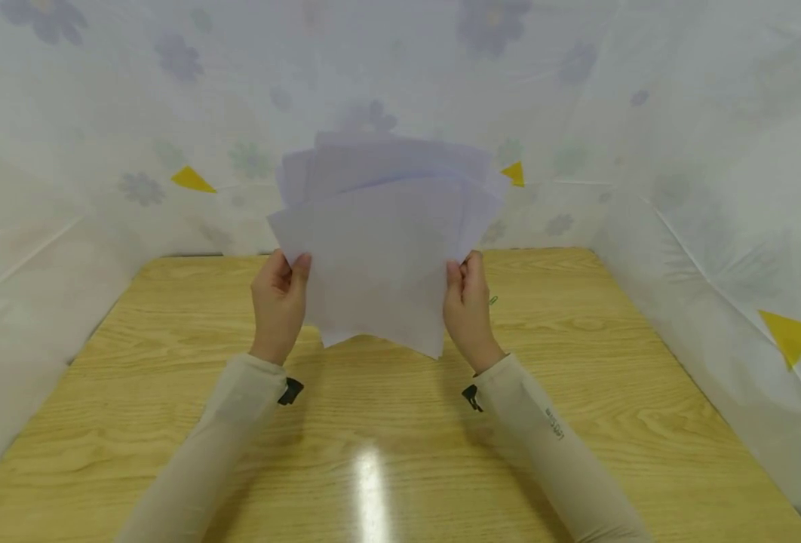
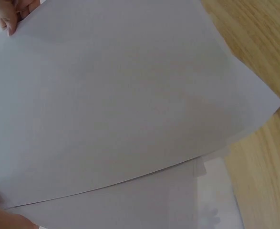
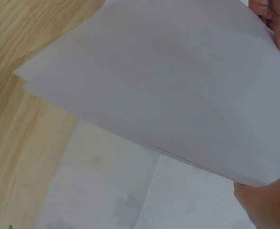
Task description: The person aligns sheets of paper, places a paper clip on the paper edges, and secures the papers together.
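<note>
White paper sheets [image 1: 380,256], unevenly fanned: side edges pinched, thumbs in front, by left grip [image 1: 280,309] and right grip [image 1: 467,313]; held raised over wood-grain surface [image 1: 387,407]. Green clip [image 1: 492,300] on surface, beyond right grip. Advisable: light, even pressure, loosening slightly to align edges without creasing.

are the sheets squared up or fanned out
Fanned out: the sheets overlap unevenly, their top corners jutting at different angles in the head view.
</note>
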The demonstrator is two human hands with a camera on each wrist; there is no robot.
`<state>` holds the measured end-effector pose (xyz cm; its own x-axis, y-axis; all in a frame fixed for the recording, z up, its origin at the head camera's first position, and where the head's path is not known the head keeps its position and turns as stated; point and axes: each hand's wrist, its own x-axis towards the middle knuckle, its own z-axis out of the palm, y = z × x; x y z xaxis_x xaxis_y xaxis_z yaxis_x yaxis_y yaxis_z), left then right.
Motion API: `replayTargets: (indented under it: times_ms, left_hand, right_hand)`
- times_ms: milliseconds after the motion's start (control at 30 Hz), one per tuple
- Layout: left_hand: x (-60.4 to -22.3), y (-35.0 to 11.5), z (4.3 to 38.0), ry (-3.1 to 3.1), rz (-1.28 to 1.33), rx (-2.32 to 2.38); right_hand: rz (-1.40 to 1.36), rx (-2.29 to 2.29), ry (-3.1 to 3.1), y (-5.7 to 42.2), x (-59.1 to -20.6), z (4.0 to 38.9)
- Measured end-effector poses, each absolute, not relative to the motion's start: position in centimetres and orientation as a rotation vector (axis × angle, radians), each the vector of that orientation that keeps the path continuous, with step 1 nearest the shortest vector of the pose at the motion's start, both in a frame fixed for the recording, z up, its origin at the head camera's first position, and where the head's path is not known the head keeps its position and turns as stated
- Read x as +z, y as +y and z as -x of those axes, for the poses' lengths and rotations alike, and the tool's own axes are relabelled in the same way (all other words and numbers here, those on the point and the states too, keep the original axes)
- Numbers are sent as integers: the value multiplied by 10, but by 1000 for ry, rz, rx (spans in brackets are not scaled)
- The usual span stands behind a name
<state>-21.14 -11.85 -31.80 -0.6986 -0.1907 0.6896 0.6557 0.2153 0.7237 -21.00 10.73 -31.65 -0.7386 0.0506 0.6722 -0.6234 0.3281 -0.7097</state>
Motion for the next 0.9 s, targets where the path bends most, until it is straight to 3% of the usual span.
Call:
replayTargets:
  times_ms: [467,900]
  left_hand:
    - [-330,-116,212,-1935,404,-1563]
    - [-339,-117,212,-2030,413,-1605]
  right_hand:
    - [-527,1453,-2068,111,-319,210]
    - [-580,1491,-2086,123,-352,234]
